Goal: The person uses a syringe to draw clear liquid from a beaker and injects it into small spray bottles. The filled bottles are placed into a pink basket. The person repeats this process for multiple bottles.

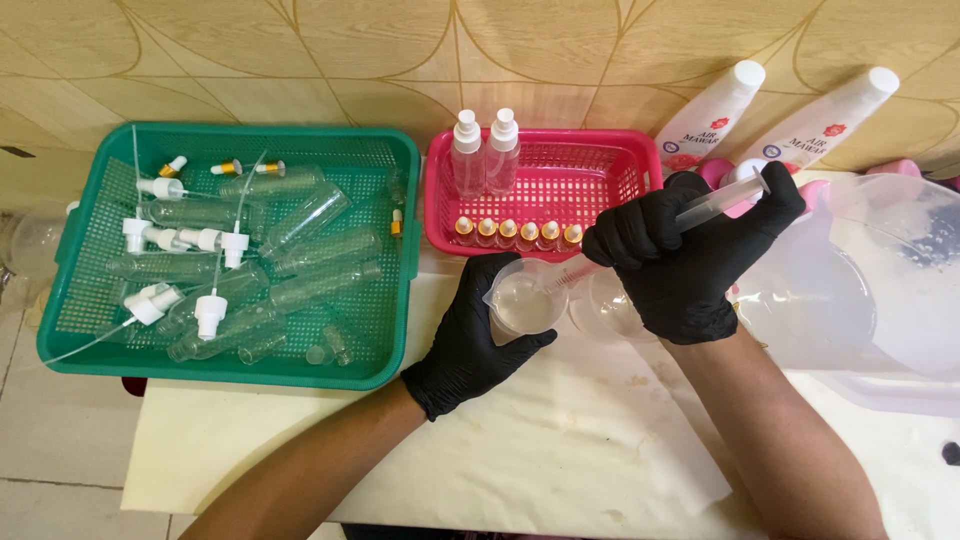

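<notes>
Black gloves on both hands (470, 340), forearms bare.

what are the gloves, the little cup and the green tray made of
Gloves, left hand and right hand: thin black rubbery material, probably nitrile or latex; snug, faint sheen.
Small cup: clear plastic by the look; see-through, thin rim.
Green tray: moulded plastic, glossy rim, mesh-like floor.

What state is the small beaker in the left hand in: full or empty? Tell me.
Partly filled: clear liquid sits low in the small beaker, held upright by the left hand.
</notes>
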